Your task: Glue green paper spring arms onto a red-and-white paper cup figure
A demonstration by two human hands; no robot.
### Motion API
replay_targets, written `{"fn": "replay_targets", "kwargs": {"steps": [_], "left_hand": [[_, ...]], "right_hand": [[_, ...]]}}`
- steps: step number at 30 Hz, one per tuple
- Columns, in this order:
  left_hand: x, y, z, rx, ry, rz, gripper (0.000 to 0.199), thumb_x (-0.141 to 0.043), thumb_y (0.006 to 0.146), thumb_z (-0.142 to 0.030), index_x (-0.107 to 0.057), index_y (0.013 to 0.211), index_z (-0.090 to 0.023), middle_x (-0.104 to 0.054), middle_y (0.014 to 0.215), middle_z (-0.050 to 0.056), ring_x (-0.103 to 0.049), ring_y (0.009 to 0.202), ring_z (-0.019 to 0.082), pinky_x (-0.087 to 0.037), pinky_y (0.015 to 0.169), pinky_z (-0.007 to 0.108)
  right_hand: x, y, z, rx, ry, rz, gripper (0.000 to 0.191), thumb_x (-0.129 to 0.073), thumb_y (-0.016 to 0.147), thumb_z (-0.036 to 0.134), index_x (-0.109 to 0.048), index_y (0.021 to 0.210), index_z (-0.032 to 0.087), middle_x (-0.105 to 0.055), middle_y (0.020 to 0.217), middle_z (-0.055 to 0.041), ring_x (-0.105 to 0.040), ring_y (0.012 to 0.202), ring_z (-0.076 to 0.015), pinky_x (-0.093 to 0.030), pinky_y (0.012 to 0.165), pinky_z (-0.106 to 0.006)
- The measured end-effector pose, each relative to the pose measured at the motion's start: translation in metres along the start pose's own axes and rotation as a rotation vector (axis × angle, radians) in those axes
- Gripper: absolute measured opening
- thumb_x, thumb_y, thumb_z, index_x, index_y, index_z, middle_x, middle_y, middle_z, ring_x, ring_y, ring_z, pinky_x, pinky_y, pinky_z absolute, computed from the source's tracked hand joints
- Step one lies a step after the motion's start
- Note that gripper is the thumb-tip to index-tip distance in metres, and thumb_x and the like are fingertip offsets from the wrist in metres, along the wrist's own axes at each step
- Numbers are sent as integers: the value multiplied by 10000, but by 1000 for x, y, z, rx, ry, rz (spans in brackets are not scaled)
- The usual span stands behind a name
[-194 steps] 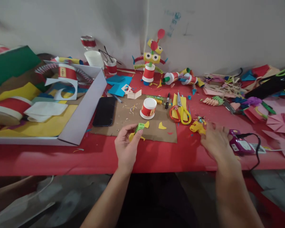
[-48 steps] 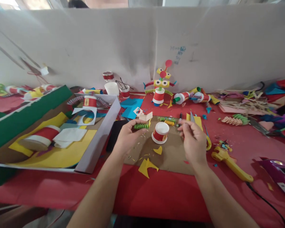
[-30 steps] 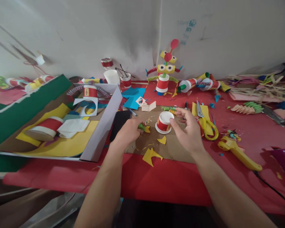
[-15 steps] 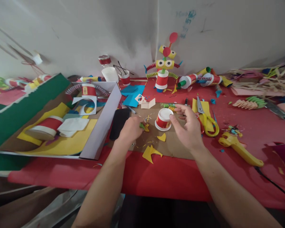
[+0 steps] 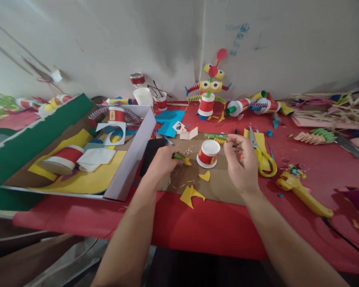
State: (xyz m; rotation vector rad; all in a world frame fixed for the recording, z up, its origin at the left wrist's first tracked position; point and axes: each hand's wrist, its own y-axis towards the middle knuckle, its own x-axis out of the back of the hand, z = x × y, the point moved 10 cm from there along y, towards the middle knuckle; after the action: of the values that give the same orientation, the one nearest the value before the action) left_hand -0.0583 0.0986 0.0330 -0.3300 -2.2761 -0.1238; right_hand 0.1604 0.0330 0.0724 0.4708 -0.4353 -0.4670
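Observation:
My left hand [image 5: 164,160] is closed on a green folded-paper spring [image 5: 178,156] with a yellow paper tip, low over the brown cardboard sheet [image 5: 227,187]. Right of it stands a red and white paper cup [image 5: 208,154], upside down on the cardboard and touched by neither hand. Just beside that cup my right hand [image 5: 241,161] hovers with thumb and fingers apart, nothing visible between them. A green and yellow paper spring [image 5: 217,138] lies behind the cup. Yellow paper scraps [image 5: 190,196] lie in front.
At left stands a box [image 5: 115,175] holding cups and paper. A dark phone [image 5: 151,153] lies against the left forearm's side. Yellow scissors [image 5: 265,159] and a yellow glue gun [image 5: 305,195] with a cord lie at right. A finished-looking cup figure [image 5: 206,104] stands at the back.
My right hand has drawn slightly right, away from the cup, which stays put. More of the green spring now shows at my left fingertips. The view has shifted slightly.

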Motion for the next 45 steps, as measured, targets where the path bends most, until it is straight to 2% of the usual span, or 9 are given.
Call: {"fn": "replay_targets", "kwargs": {"steps": [4,7,12,17,23,29,36,41,45], "left_hand": [[15,-2,5,-13,-307,-53,159,-669,701,-206,-712,853,-192,-687,817,15,-600,767,167,-437,708,273],[14,-5,8,58,-573,-44,225,-708,697,-259,-679,904,-179,-637,791,-5,-561,724,125,-428,692,246],[-13,-12,-8,142,-1038,172,322,-746,704,-237,-601,989,-198,-612,852,-11,-569,732,86,-446,705,211],[-32,-18,-26,145,-1251,344,294,-748,720,-186,-568,953,-188,-615,807,-11,-610,719,90,-461,684,198],[-44,-21,-40,144,-1416,398,244,-736,723,-133,-591,917,-165,-632,816,4,-628,738,95,-491,728,204],[-60,-26,-50,157,-1491,483,230,-713,747,-117,-609,946,-166,-646,815,16,-637,746,95,-505,760,216],[-65,-27,-53,165,-1563,495,205,-716,742,-107,-628,924,-143,-647,762,17,-635,703,77,-502,702,169],[-61,-25,-48,206,-1568,445,256,-751,686,-92,-617,897,-151,-658,791,20,-644,710,85,-500,664,162],[-47,-19,-40,153,-1397,279,282,-749,695,-134,-591,921,-193,-649,831,0,-646,767,104,-500,708,195]], "right_hand": [[10,-2,6,-7,36,-63,196,-529,902,336,-618,1028,214,-646,992,-65,-600,917,-203,-469,831,-392],[11,-5,11,-4,60,-57,137,-554,893,307,-650,918,213,-662,880,-40,-609,831,-186,-474,785,-364],[-12,-11,21,1,263,154,61,-619,848,235,-654,896,226,-645,896,-25,-605,844,-170,-474,783,-331],[-43,-22,10,-280,607,346,197,-668,805,225,-599,986,262,-604,940,3,-581,841,-131,-481,777,-291],[-60,-34,2,-487,803,440,288,-713,760,234,-593,1021,260,-598,960,0,-572,877,-121,-486,708,-241],[-62,-33,5,-458,829,445,160,-714,759,217,-629,891,243,-603,821,27,-587,754,-101,-489,692,-242],[-58,-31,8,-436,842,426,110,-687,786,220,-627,876,235,-584,854,25,-585,751,-105,-489,704,-259],[-47,-26,-1,-447,783,325,70,-637,837,282,-624,884,233,-601,804,24,-555,693,-101,-447,638,-237],[-36,-23,-10,-445,675,224,149,-618,854,324,-616,758,210,-573,658,34,-501,609,-92,-392,572,-221]]}}
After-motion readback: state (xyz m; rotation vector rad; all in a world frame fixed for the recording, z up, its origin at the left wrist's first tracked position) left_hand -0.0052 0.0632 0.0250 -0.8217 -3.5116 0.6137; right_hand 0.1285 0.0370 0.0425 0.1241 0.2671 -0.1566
